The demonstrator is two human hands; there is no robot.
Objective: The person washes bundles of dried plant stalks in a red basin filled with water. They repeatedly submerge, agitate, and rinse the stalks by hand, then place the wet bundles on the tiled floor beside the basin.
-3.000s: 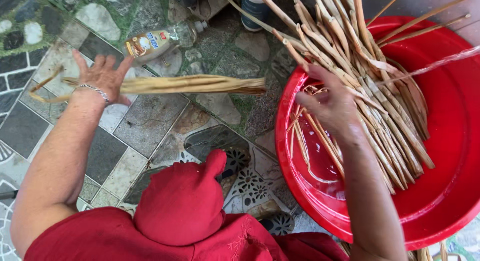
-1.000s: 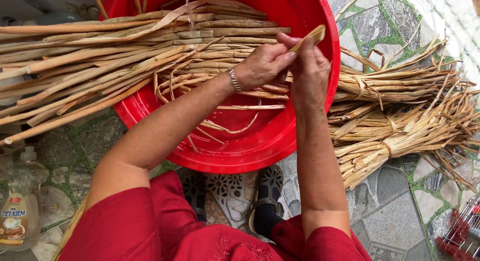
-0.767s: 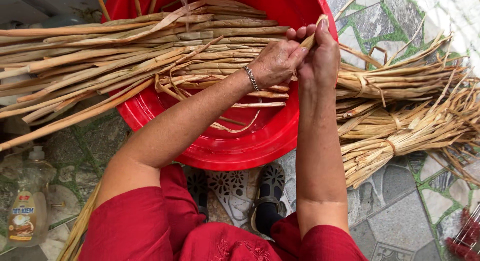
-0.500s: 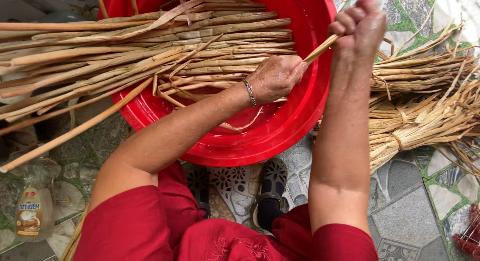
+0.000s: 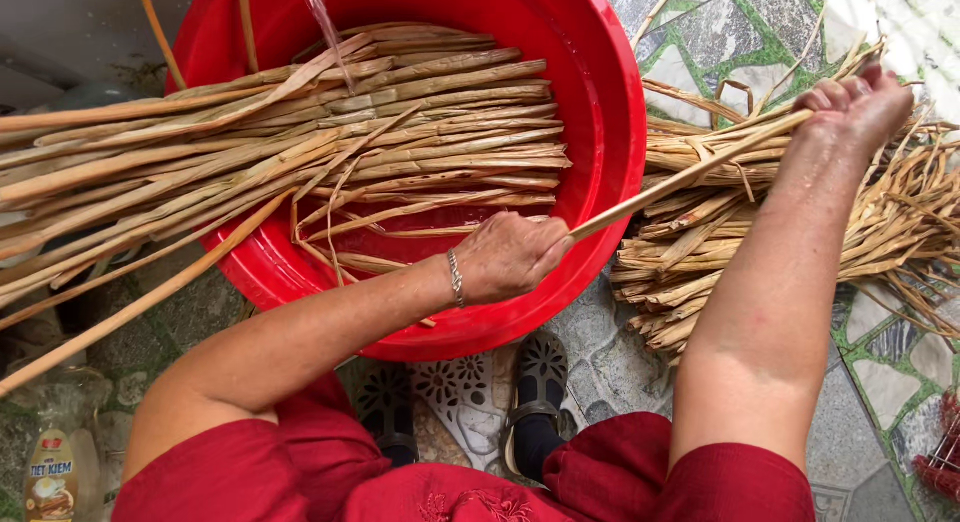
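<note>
A big red basin holds several long dried plant strips that stick out over its left rim. My left hand is closed around one long strip at the basin's near rim. My right hand grips the same strip further along, out to the right above the tied bundles. The strip runs taut between the two hands. A thin stream of water falls into the basin at the top.
Tied bundles of dried strips lie on the stone-patterned floor right of the basin. A plastic bottle stands at the bottom left. My feet in dark patterned sandals are just below the basin.
My right hand has drawn the strip out to the right, away from the basin, while my left hand stays at the rim letting it slide through.
</note>
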